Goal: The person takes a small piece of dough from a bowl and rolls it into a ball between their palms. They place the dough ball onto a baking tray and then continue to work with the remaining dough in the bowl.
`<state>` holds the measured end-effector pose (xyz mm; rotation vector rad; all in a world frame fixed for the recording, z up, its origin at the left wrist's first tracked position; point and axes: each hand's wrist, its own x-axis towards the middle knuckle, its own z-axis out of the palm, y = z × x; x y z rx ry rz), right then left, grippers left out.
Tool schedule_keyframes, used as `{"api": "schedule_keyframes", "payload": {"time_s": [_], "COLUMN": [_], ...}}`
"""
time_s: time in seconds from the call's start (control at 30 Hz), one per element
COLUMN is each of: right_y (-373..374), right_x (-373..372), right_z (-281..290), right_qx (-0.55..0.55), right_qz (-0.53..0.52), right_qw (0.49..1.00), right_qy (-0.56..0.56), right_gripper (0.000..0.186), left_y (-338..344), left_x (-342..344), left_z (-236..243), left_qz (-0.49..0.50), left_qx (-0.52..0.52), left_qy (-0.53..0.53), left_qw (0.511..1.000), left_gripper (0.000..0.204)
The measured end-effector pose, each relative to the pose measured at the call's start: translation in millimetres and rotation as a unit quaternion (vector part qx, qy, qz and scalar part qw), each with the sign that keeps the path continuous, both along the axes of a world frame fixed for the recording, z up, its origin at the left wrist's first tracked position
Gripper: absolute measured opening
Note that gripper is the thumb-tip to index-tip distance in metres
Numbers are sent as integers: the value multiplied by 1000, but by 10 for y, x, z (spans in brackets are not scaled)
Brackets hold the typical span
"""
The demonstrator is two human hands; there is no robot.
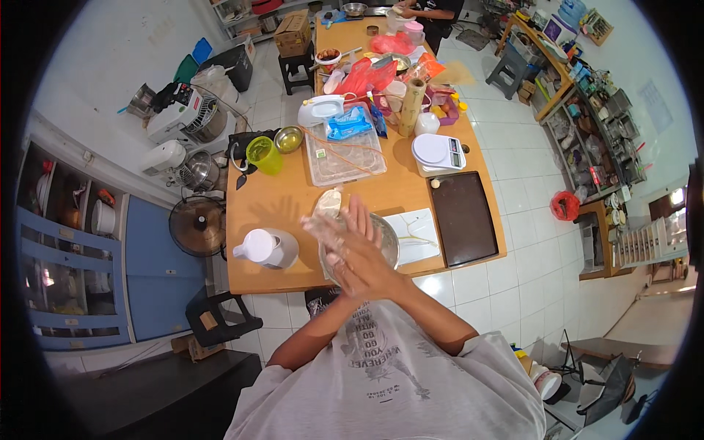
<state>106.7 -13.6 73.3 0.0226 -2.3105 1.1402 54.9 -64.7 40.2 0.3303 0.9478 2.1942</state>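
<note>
My left hand [361,220] and my right hand [343,255] meet palm to palm over a metal bowl [389,242], fingers stretched out and whitish, slightly blurred, with no object visible in them. The hands hide much of the bowl's inside. Just behind them lies a pale, crumpled item [329,199] that I cannot make out. Right of the bowl is a white sheet [416,248] with a thin pale strand on it, beside a dark tray [466,227] holding a small dough ball [435,183]. A white jug [262,248] stands to the left.
The wooden table [242,209] carries a scale [438,152], green jug [262,154], plastic container [345,165] and cluttered bags. A person [433,11] works at the far end. A fan [196,224] and black stool [220,323] are left, shelves [587,139] right.
</note>
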Motion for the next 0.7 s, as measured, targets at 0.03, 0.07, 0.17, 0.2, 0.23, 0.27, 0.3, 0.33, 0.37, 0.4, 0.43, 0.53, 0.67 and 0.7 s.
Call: {"api": "schedule_keyframes", "payload": {"time_s": [0.03, 0.07, 0.17, 0.2, 0.23, 0.27, 0.3, 0.33, 0.37, 0.4, 0.43, 0.53, 0.67, 0.7], "right_y": [68, 113, 140, 63, -14, 36, 139, 245, 313, 386, 408, 209, 290, 325], "right_x": [-16, -41, -81, -81, -100, -108, -131, -138, -159, -185, -185, -190, -178, -165], "right_z": [-5, 8, 35, 22, 10, -61, -194, -262, -207, -132, -81, 12, -81, -109], "right_qx": [5, 4, 71, 38, 4, 5, 36, 67, 65, 111, 157, 48, 9, 50], "right_qz": [-31, -31, -15, 26, 72, 72, 55, 32, 33, -15, -65, -19, -45, -100], "right_qw": [999, 999, 997, 999, 997, 997, 997, 996, 996, 993, 985, 998, 997, 993], "right_qy": [-31, -31, -18, 1, 20, 21, 38, 52, 50, 36, 21, 38, 54, 42], "right_gripper": [56, 56, 56, 55, 54, 54, 53, 52, 52, 50, 47, 53, 52, 49], "left_y": [-55, -104, -109, -96, -108, -90, -70, -27, -6, 17, 61, 108, 46, 35], "left_x": [35, 39, -355, -335, -298, -287, -285, -315, -387, -465, -625, -611, -288, -267], "left_z": [136, 264, 254, 127, -58, -85, -109, -31, 62, 155, 269, -12, -69, 4], "left_qz": [-26, -50, -78, -76, -118, -144, -169, -211, -229, -247, -257, -212, -177, -180], "left_qx": [39, 75, 144, 144, 143, 145, 145, 142, 140, 138, 138, 115, 110, 114], "left_qy": [-19, -38, -43, -43, -95, -122, -148, -124, -113, -101, -145, -123, -21, -53], "left_qw": [999, 995, 986, 986, 978, 971, 964, 959, 957, 954, 946, 963, 978, 976], "left_gripper": [98, 99, 98, 98, 98, 98, 98, 96, 96, 95, 94, 93, 94, 95]}}
